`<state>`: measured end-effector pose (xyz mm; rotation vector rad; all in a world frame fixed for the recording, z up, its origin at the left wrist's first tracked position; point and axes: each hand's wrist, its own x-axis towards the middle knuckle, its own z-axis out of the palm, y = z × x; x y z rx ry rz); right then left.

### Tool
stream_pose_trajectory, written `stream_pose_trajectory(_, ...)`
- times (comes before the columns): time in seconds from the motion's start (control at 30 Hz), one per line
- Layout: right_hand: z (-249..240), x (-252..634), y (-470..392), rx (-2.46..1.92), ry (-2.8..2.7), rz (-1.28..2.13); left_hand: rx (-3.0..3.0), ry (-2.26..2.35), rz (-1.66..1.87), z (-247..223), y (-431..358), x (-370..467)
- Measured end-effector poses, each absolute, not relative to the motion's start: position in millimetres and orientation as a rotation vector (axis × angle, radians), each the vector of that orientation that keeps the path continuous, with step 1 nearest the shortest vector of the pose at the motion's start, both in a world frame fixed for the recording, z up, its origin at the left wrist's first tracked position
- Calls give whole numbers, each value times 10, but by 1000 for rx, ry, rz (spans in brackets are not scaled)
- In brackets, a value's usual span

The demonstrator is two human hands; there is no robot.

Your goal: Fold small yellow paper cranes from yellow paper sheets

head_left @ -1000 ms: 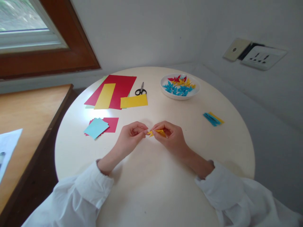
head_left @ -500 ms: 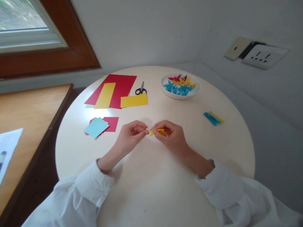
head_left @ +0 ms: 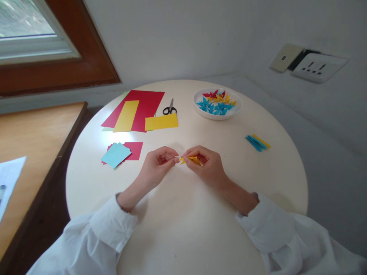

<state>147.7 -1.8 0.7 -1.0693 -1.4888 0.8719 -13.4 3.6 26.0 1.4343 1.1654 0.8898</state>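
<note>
A small folded yellow paper piece (head_left: 194, 160) is between my hands over the middle of the round white table (head_left: 183, 229). My right hand (head_left: 208, 162) pinches it with thumb and fingers, and part of it is hidden behind them. At its pointed left end, my left hand (head_left: 160, 160) has thumb and forefinger pressed together on the tip. Left of my hands lie light blue paper squares (head_left: 116, 154) on top of red squares (head_left: 136, 150). A white dish (head_left: 217, 115) at the back right holds several folded blue, yellow and red paper shapes.
Scissors (head_left: 170, 110) lie behind a yellow paper strip (head_left: 161, 122). Large red sheets (head_left: 146, 107) carry another yellow strip (head_left: 126, 116) at the back left. Folded blue strips (head_left: 255, 143) and yellow ones rest at the right. A wooden table (head_left: 43, 133) stands at the left.
The whole view has shifted slightly, so things on the table appear a little further left. Both hands keep nearly the same pose around the yellow paper.
</note>
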Motion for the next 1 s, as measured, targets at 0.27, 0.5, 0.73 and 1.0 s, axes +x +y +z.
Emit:
stream_pose_trajectory(0.27, 8, 1475, -23, -1084, -1491, 882, 1421, 1162, 883, 279, 26, -130)
stream_pose_trajectory(0.5, -13, 1463, -16, -1060, -1513, 873, 1448, 1154, 878, 256, 26, -125)
stream_pose_trajectory(0.73, 1, 1475, -36, -1055, -1533, 854, 1391, 1138, 882, 237, 23, -125)
stream_pose_trajectory(1.0, -27, 1492, -5, -1031, -1541, 859, 1328, 1156, 932, 235, 30, -123)
